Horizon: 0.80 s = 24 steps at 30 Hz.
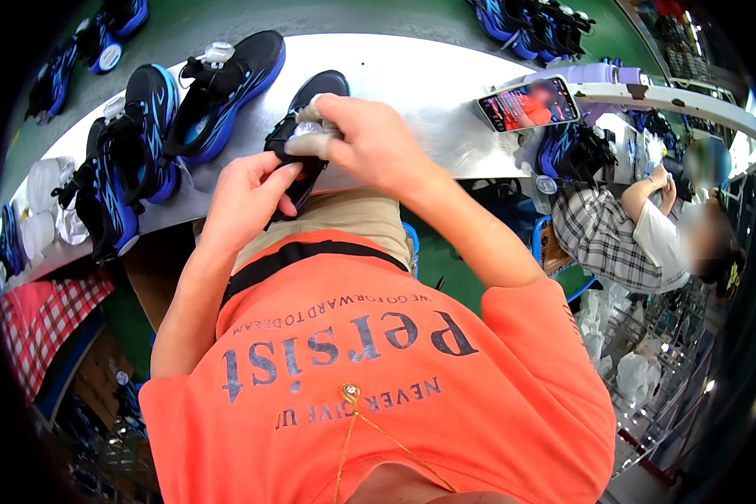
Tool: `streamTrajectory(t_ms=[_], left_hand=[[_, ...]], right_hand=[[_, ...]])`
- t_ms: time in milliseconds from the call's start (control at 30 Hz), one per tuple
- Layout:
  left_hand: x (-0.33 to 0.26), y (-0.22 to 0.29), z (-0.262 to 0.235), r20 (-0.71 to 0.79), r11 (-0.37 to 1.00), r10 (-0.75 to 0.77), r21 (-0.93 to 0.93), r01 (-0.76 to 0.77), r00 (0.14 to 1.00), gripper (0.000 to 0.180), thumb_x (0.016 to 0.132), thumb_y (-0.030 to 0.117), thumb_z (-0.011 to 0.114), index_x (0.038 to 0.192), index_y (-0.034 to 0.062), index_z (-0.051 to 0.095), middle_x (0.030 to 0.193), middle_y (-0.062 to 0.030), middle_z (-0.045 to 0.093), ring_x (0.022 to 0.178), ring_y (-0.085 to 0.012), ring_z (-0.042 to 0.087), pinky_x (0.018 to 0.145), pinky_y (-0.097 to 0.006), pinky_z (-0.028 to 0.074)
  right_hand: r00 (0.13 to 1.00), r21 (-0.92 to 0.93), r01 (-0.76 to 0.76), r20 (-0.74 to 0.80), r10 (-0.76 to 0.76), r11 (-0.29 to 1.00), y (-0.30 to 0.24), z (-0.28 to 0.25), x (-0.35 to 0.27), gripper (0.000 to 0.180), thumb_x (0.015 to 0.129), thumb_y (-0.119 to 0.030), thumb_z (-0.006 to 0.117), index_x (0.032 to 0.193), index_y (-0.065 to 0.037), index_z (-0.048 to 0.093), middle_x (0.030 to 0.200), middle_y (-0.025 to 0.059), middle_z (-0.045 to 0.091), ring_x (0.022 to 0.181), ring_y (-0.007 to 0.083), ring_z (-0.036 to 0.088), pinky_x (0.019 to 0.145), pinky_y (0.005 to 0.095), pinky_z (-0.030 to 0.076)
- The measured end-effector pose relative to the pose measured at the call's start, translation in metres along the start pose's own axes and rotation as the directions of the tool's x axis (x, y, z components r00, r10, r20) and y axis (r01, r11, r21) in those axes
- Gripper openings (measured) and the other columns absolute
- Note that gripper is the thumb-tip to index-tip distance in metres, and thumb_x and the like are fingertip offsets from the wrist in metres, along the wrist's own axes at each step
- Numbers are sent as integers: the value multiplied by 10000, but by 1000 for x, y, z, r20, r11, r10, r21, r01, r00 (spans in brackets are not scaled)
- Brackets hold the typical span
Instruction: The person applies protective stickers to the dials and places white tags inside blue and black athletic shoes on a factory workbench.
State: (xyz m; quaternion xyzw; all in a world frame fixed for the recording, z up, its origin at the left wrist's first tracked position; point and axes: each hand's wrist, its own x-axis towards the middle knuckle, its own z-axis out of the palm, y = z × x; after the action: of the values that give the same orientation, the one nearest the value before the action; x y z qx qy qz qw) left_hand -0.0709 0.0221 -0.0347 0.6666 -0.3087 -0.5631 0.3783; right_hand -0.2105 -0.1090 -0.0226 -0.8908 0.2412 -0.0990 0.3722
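A black sneaker (321, 87) lies at the table's near edge in front of me, its toe pointing away. My left hand (252, 191) is closed on the near part of this shoe, thumb and fingers pinching near its opening. My right hand (370, 143) has pale covers on its thumb and forefinger. Those fingertips close around a small clear plastic piece (307, 129) over the shoe's laces; they partly hide it. To the left stands another black and blue sneaker (242, 84), with a similar clear piece (218, 55) on its laces.
More sneakers (147, 126) line the metal table (395, 76) on the left, beside clear plastic pieces (44, 189). A phone (529, 104) leans at the right, near a white curved rail (680, 101). A seated person (638, 227) works farther right. Shoes (529, 29) also stand beyond the table.
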Motion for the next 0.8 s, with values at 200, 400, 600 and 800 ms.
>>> streamTrajectory(t_ms=[200,400,600,800], left_hand=[[-19,32,-45,-288,919,346,295,-262,893,181,918,103,531,976,-1,668,912,-36,664,733,-82,570,678,-227,456],[27,-8,-105,-269,570,586,807,-153,764,266,894,107,543,1132,-7,576,1032,-192,642,953,-325,620,824,-358,466],[23,-19,-87,-320,778,399,614,-133,859,200,869,141,609,991,-17,606,762,-132,599,664,-187,526,664,-299,439],[43,-43,-87,-442,894,357,418,-163,823,219,905,141,551,1007,-43,614,773,-75,610,715,-134,524,707,-273,437]], right_hand=[[998,33,59,-20,-58,998,17,-34,45,242,875,-204,575,1081,-93,638,945,151,626,858,291,594,731,378,463],[995,256,104,-17,-103,961,1,43,123,578,726,45,424,1235,-186,571,1115,180,610,1029,353,567,894,373,447],[860,483,144,371,-351,863,24,13,98,672,720,-79,615,1367,-143,443,1148,149,604,1046,211,560,913,317,427],[911,343,274,208,-357,899,10,22,109,568,655,-193,771,1192,-147,591,1023,117,600,955,257,571,804,344,470]])
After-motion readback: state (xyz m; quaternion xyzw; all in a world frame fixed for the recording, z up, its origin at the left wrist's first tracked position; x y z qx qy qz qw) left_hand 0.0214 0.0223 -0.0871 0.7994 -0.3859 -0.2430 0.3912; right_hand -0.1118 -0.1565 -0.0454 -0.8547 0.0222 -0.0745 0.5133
